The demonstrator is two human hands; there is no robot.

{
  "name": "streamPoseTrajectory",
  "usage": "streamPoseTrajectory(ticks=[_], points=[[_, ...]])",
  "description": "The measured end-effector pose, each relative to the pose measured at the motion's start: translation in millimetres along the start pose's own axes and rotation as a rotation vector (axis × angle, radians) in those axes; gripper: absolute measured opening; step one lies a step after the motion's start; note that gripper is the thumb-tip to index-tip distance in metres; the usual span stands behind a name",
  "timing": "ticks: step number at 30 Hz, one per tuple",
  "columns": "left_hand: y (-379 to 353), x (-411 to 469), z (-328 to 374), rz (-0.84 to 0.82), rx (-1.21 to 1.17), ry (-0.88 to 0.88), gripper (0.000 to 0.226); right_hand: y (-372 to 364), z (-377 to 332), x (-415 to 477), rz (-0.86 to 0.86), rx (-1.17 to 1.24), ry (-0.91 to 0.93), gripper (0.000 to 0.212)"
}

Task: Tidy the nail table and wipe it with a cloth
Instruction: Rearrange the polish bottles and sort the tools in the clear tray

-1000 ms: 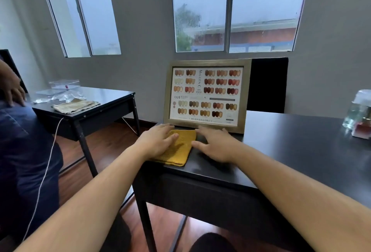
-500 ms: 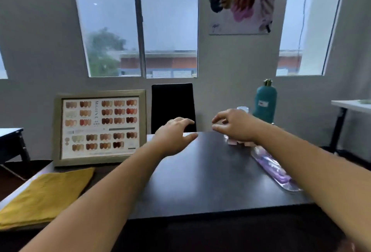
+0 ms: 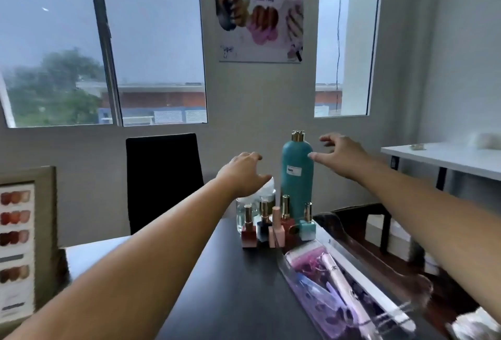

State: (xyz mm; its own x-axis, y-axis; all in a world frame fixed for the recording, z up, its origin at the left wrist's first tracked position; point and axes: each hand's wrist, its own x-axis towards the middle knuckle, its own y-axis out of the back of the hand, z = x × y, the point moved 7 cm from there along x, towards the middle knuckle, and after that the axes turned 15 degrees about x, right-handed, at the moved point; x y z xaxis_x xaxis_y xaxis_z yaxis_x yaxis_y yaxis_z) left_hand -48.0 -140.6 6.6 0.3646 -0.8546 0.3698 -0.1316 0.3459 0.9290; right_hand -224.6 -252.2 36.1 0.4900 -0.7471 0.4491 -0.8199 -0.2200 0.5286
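Tidying is in hand: the left hand [image 3: 244,174] hovers above the clear jar [image 3: 242,216] at the far side of the tabletop [image 3: 230,299], its grip loose and empty. The teal bottle [image 3: 296,177] stands just beside the right hand [image 3: 342,156], whose spread grip holds nothing and probably needs to close round the bottle next. No cloth is in view.

Both arms are stretched out forward, bare as far as you can see them. The left arm [image 3: 135,258] runs up from the bottom left corner, and the left hand [image 3: 244,174] is palm-down with the fingers loosely curled, gripping nothing. The right arm [image 3: 433,217] comes in from the right edge, a bit higher. The right hand [image 3: 341,155] is up in the air, fingers spread and slightly bent, thumb [image 3: 315,156] poking out toward the left hand. The hands are apart, not touching each other.
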Motion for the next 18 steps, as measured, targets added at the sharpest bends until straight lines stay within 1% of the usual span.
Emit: streamPoseTrajectory(ticks=[3,6,8,12,18], points=[[-23,34,-1,-0.077,0.006,0.015,0.064,-14,21,23,-0.038,0.066,-0.056,0.08],[-42,56,1,-0.15,0.052,-0.003,0.064,-31,31,38,-0.115,0.166,-0.071,0.092],[-50,67,4,-0.188,0.081,-0.017,0.062,-40,35,45,-0.161,0.23,-0.092,0.092],[-56,76,8,-0.262,0.166,-0.048,0.053,-52,35,51,-0.193,0.224,-0.129,0.089],[-53,82,13,-0.209,0.244,-0.063,0.051,-53,34,63,-0.171,0.161,-0.143,0.091]])
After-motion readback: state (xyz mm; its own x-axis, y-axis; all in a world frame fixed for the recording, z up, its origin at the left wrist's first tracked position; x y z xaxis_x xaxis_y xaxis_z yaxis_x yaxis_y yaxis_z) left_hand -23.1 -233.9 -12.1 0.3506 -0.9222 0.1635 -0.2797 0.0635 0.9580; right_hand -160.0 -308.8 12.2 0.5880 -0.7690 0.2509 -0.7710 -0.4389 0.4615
